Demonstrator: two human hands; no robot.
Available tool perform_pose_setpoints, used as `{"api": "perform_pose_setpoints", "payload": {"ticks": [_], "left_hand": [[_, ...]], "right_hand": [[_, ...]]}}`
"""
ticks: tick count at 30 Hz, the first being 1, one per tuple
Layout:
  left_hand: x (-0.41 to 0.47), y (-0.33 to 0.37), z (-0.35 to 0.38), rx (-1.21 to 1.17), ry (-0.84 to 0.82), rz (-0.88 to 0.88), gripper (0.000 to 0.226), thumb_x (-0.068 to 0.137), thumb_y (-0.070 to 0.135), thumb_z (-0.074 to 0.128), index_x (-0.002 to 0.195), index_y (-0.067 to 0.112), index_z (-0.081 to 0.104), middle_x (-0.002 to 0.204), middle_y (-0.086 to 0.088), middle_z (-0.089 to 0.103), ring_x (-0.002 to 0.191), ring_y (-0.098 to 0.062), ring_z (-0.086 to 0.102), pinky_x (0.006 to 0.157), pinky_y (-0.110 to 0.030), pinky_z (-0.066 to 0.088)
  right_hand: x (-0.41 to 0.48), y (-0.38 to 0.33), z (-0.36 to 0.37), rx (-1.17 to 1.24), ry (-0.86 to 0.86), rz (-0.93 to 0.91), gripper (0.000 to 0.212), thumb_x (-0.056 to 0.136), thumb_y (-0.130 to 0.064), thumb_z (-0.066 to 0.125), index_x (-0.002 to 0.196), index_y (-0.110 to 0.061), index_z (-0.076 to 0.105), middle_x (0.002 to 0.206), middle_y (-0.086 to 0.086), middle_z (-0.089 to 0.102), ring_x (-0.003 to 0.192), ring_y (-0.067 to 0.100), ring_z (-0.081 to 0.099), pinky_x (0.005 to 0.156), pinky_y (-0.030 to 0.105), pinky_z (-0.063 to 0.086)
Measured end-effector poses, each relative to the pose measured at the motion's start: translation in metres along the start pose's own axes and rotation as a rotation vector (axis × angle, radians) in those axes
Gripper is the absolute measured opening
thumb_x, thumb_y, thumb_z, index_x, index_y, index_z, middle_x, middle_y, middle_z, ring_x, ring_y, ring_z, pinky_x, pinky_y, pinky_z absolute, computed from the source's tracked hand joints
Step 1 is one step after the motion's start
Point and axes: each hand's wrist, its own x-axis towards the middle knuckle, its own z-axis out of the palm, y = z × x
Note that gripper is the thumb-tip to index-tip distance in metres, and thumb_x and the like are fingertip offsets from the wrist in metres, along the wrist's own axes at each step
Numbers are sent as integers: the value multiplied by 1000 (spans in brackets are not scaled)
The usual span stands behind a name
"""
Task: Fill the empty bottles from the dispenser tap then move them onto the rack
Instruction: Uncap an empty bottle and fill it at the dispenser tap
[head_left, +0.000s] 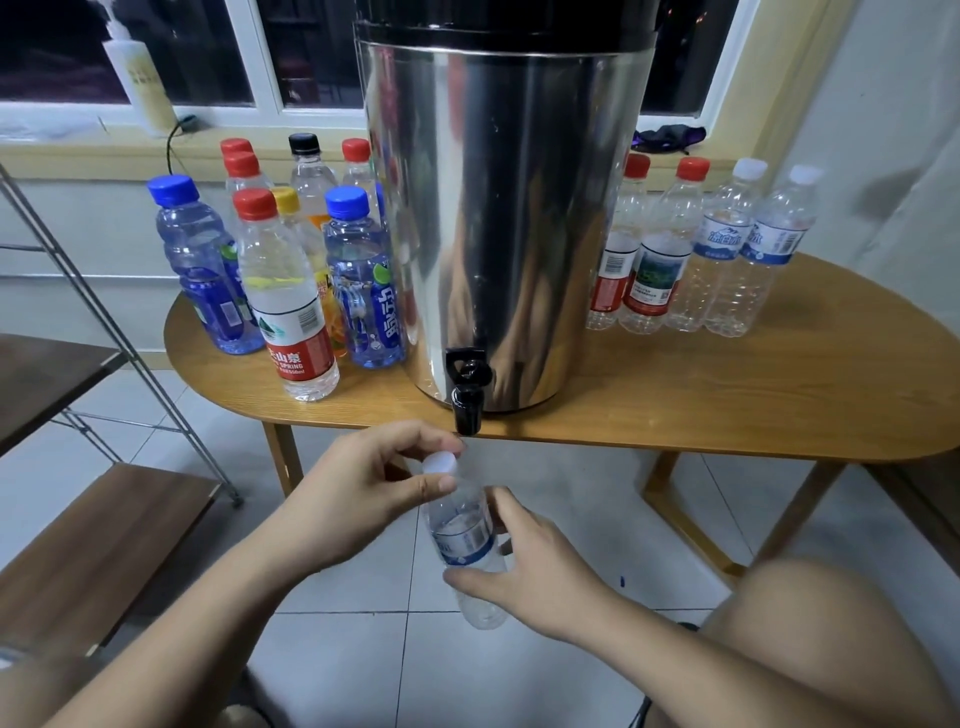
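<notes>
Nearly upright bottle (464, 532), cap (440, 461) toward tap (467, 402)

Head-worn, forward-down, close over hands (441, 530)

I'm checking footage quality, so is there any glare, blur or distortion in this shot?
Head view: wide-angle distortion slants the window frame; the steel dispenser shows streaky reflections; the held bottle looks slightly soft; the panes are dark.
</notes>
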Motion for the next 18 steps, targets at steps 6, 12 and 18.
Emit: {"api": "perform_pose_setpoints", "payload": {"ticks": [6, 12, 18], "left_hand": [[2, -4, 10, 41, -80, 33, 25, 97, 34, 76, 120, 43, 78, 120, 25, 74, 117, -1, 68, 97, -35, 59], [7, -7, 9, 112, -48, 114, 32, 101, 23, 75, 118, 49, 76, 115, 16, 73, 111, -9, 71, 93, -31, 56], [11, -5, 19, 256, 89, 131, 25, 94, 59, 67, 107, 39, 75, 97, 16, 66, 92, -5, 64, 75, -21, 48]], "right_hand": [[-3, -11, -10, 53, 29, -49, 65, 86, -49, 86, 139, -51, 49, 123, -21, 70, 115, 4, 68, 99, 38, 58], [-4, -12, -17, 48, 104, -69, 64, 84, -44, 90, 137, -52, 55, 119, -26, 71, 112, 1, 69, 98, 34, 58], [-1, -5, -14, -9, 189, -82, 80, 78, -52, 92, 147, -51, 52, 126, -27, 67, 118, -4, 63, 99, 28, 55]]}}
